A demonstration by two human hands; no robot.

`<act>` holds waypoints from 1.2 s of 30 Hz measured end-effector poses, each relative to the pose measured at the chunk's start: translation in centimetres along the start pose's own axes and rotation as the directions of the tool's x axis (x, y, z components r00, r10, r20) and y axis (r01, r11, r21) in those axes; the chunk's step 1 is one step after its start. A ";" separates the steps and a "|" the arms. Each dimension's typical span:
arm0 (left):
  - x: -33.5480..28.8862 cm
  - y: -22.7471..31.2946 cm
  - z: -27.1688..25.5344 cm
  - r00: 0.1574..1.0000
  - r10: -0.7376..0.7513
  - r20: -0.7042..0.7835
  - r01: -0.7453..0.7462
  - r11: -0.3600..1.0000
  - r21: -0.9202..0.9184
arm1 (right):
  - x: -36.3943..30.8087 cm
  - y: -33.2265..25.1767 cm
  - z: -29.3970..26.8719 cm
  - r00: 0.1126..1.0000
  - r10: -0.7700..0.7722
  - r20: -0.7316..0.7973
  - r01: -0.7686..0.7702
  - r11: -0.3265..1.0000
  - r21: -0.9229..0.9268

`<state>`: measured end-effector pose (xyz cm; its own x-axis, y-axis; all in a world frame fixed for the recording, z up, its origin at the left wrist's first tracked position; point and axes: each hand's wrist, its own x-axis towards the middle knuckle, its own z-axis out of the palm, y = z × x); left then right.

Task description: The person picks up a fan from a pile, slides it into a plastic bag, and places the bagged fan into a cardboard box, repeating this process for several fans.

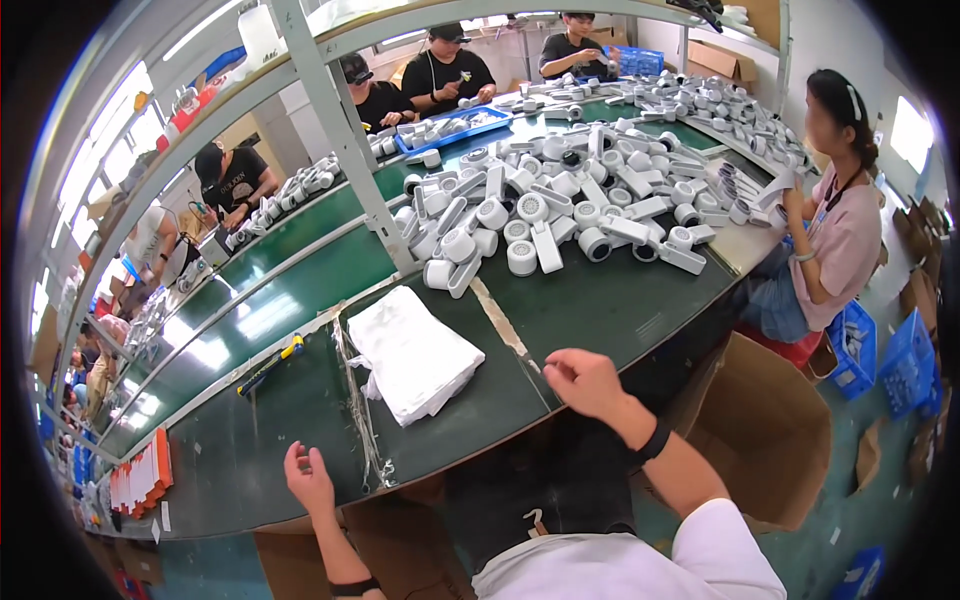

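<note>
My left hand hovers over the near edge of the dark green worktable, its thumb and fingers apart and nothing in it. To the right, my right hand is above the table's edge, fingers loosely bent, with no object visible in it. Between and beyond the hands lies a folded stack of white cloth or soft bags, touched by neither. Farther back spreads a large heap of white-grey handheld devices with round heads and straight handles; some heads show round grilles.
A yellow-and-black tool lies left of the white stack. Orange-and-white cartons stand far left. A metal shelf post rises from the table. An open cardboard box is on my right, near a seated co-worker; blue crates lie beyond.
</note>
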<state>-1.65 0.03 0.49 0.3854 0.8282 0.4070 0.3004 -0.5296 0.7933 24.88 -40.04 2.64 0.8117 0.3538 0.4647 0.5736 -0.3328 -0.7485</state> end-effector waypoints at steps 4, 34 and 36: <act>0.0 -2.2 1.8 0.981 0.173 0.088 -0.192 0.931 0.311 | 2.3 4.7 -3.6 0.996 0.037 0.081 -0.019 0.975 -0.221; 0.1 0.4 2.4 0.993 0.061 0.099 -0.097 0.908 0.407 | 3.6 6.1 -2.9 0.978 -0.078 0.191 0.141 0.929 -0.343; 0.0 0.3 2.2 0.989 0.089 0.114 -0.128 0.903 0.409 | 3.7 5.9 -2.9 0.977 -0.054 0.207 0.130 0.919 -0.373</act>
<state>0.30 -0.56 -0.27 0.5076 0.7514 0.4215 0.5788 -0.6598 0.4792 31.58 -43.23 1.37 0.7389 0.5446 0.3968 0.6737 -0.5855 -0.4509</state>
